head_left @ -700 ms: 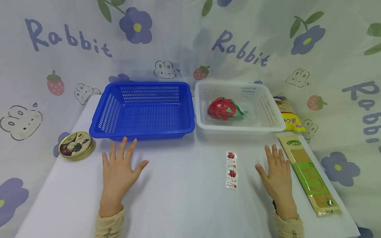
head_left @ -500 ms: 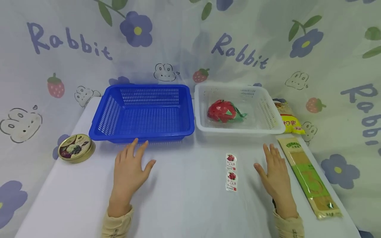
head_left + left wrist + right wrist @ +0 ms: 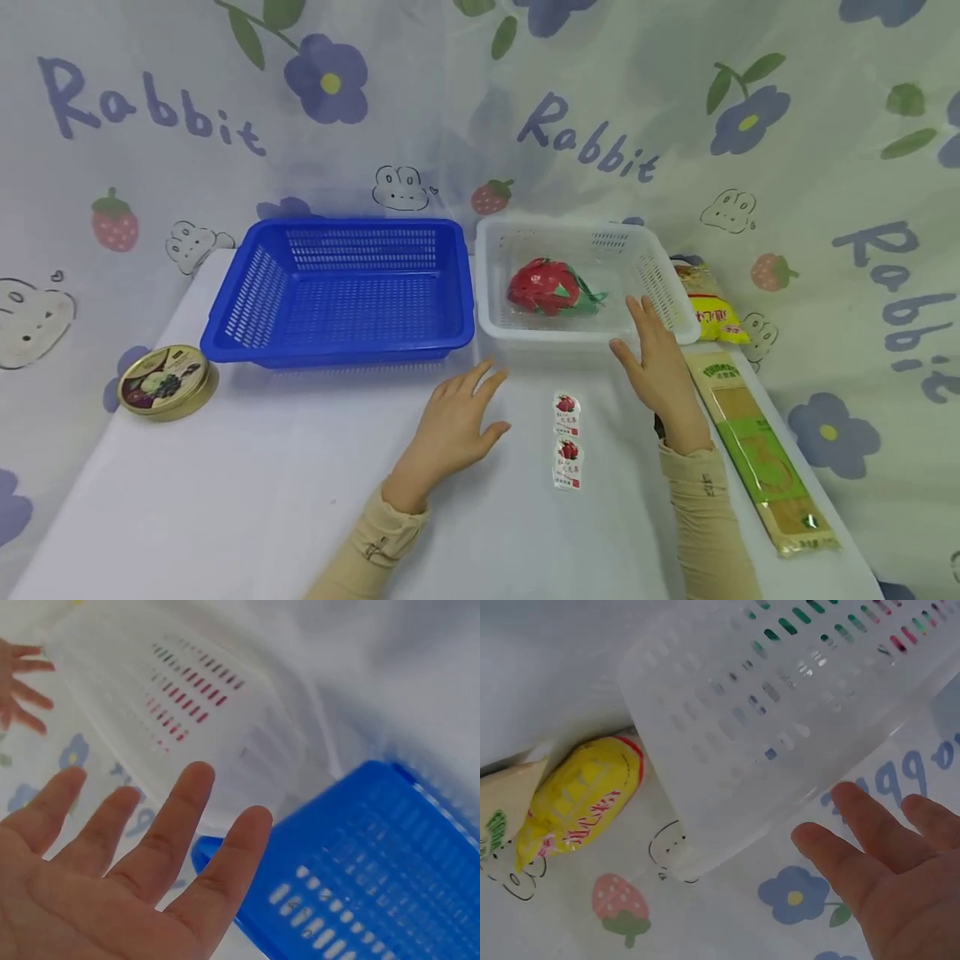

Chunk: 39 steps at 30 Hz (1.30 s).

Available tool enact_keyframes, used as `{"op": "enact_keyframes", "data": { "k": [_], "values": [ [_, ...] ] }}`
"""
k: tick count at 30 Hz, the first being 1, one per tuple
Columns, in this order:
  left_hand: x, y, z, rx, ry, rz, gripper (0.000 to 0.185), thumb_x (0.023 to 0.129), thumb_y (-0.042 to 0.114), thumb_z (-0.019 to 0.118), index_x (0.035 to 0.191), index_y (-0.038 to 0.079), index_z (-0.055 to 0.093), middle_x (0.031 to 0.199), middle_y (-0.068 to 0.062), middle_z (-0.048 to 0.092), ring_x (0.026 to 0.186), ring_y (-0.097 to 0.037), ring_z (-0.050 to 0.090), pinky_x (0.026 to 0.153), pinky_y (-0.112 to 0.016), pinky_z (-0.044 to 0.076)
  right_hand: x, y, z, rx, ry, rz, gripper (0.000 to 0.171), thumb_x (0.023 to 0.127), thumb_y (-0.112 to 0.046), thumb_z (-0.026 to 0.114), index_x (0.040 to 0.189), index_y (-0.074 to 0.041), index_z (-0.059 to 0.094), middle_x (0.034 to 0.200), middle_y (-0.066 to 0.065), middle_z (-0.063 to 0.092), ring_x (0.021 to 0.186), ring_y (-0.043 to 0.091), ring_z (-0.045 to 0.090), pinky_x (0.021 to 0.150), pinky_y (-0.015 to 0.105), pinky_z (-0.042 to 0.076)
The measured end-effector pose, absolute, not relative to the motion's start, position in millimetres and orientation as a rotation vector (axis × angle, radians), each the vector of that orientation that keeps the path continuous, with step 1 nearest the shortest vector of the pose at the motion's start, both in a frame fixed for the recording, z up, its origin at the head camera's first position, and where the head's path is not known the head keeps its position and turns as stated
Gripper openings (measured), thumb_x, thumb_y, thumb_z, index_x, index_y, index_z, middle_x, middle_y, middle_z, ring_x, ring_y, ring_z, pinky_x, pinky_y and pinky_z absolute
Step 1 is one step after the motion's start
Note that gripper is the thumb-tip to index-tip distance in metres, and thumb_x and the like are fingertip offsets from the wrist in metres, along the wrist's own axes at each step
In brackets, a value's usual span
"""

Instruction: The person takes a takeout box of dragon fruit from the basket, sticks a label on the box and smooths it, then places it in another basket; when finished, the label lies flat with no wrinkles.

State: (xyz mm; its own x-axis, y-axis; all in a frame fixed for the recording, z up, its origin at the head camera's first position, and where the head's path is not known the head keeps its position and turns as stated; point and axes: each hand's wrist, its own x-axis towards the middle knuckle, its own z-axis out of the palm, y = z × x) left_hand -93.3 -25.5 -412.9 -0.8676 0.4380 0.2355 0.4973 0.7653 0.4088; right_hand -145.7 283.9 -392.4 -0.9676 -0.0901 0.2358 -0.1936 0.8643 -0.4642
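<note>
My left hand (image 3: pixel 457 417) hovers open over the white table, fingers straight and pointing at the front left corner of the white basket (image 3: pixel 525 337). Reaching the basket's front right rim, my right hand (image 3: pixel 652 358) is open too; contact is not clear. A red and green packet (image 3: pixel 551 287) lies inside. Two small strawberry sachets (image 3: pixel 566 437) lie between my hands. The left wrist view shows my left hand (image 3: pixel 112 870) before the white basket (image 3: pixel 187 712) and blue basket (image 3: pixel 375 862). The right wrist view has my right hand's fingers (image 3: pixel 870 840) just under the white basket (image 3: pixel 780 712).
An empty blue basket (image 3: pixel 337 354) stands left of the white one. A round tin (image 3: pixel 161 382) sits at the far left. A long green noodle packet (image 3: pixel 757 450) and a yellow packet (image 3: pixel 708 308) lie along the table's right edge. A printed curtain hangs behind.
Both hands have left the table near me. The left hand swung right toward the white basket; the right hand went forward to the basket's front rim.
</note>
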Motion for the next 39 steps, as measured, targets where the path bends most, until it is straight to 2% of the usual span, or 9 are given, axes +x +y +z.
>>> {"op": "enact_keyframes", "data": {
  "k": [4, 8, 11, 16, 24, 27, 33, 35, 39],
  "values": [
    [-100, -11, -416, -0.728, -2.872, -0.733, 0.072, 0.084, 0.035, 0.072, 0.147, 0.016, 0.041, 0.156, -0.007, 0.037, 0.13, -0.036, 0.049, 0.104, -0.056, 0.041, -165, 287, -399, 0.183, -2.966, 0.755, 0.074, 0.099, -0.055, 0.04, 0.157, -0.02, 0.01, 0.163, 0.018, 0.006, 0.145, 0.05, 0.015, 0.11, 0.075, 0.011],
    [-106, 1, -423, -0.644, -2.892, -0.732, 0.073, 0.085, 0.036, 0.072, 0.148, 0.017, 0.039, 0.159, -0.005, 0.031, 0.135, -0.042, 0.042, 0.106, -0.061, 0.038, -178, 288, -404, 0.164, -3.09, 0.803, 0.081, 0.097, -0.051, 0.048, 0.157, -0.017, 0.007, 0.162, 0.021, 0.004, 0.146, 0.049, 0.013, 0.11, 0.074, 0.013],
    [-112, 7, -429, -0.554, -2.876, -0.754, 0.074, 0.083, 0.035, 0.073, 0.148, 0.02, 0.04, 0.16, -0.003, 0.028, 0.142, -0.047, 0.029, 0.105, -0.068, 0.033, -189, 286, -401, 0.192, -3.119, 0.876, 0.082, 0.096, -0.04, 0.058, 0.157, -0.016, 0.01, 0.162, 0.023, 0.006, 0.147, 0.046, 0.012, 0.112, 0.069, 0.017],
    [-121, 12, -430, -0.502, -2.851, -0.819, 0.077, 0.083, 0.033, 0.074, 0.149, 0.022, 0.037, 0.162, -0.002, 0.023, 0.146, -0.05, 0.01, 0.107, -0.071, 0.028, -209, 279, -390, 0.248, -3.171, 0.949, 0.08, 0.094, -0.027, 0.063, 0.156, -0.014, 0.015, 0.162, 0.022, 0.007, 0.148, 0.045, 0.012, 0.116, 0.064, 0.017],
    [-135, 19, -422, -0.569, -2.8, -0.864, 0.078, 0.083, 0.03, 0.073, 0.15, 0.019, 0.035, 0.161, -0.003, 0.025, 0.138, -0.054, 0.029, 0.109, -0.07, 0.026, -234, 276, -378, 0.208, -3.28, 0.957, 0.096, 0.086, -0.024, 0.073, 0.157, -0.013, 0.008, 0.163, 0.019, -0.007, 0.145, 0.055, 0.001, 0.114, 0.07, 0.005],
    [-140, 20, -421, -0.586, -2.778, -0.85, 0.077, 0.083, 0.029, 0.074, 0.149, 0.017, 0.037, 0.161, -0.004, 0.027, 0.135, -0.055, 0.034, 0.108, -0.07, 0.028, -243, 276, -376, 0.208, -3.302, 0.931, 0.1, 0.084, -0.023, 0.075, 0.157, -0.012, 0.006, 0.162, 0.019, -0.01, 0.146, 0.052, -0.002, 0.115, 0.068, 0.0],
    [-150, 22, -420, -0.595, -2.773, -0.873, 0.075, 0.082, 0.028, 0.075, 0.147, 0.016, 0.039, 0.16, -0.005, 0.029, 0.135, -0.054, 0.035, 0.108, -0.07, 0.027, -258, 275, -379, 0.172, -3.343, 0.876, 0.106, 0.082, -0.02, 0.077, 0.157, -0.013, 0.002, 0.162, 0.018, -0.012, 0.149, 0.043, -0.006, 0.118, 0.064, -0.003],
    [-153, 23, -422, -0.589, -2.78, -0.88, 0.075, 0.083, 0.028, 0.074, 0.147, 0.016, 0.039, 0.16, -0.005, 0.028, 0.137, -0.052, 0.033, 0.108, -0.07, 0.027, -263, 274, -381, 0.144, -3.332, 0.869, 0.108, 0.08, -0.019, 0.079, 0.157, -0.015, 0.003, 0.163, 0.017, -0.011, 0.149, 0.045, -0.005, 0.118, 0.064, -0.001],
    [-159, 25, -426, -0.584, -2.803, -0.909, 0.074, 0.083, 0.028, 0.074, 0.148, 0.016, 0.039, 0.16, -0.004, 0.027, 0.141, -0.05, 0.028, 0.109, -0.07, 0.025, -273, 275, -388, 0.059, -3.311, 0.842, 0.112, 0.077, -0.017, 0.082, 0.157, -0.02, 0.005, 0.164, 0.012, -0.009, 0.144, 0.056, 0.0, 0.116, 0.068, 0.005]
  ]
}}
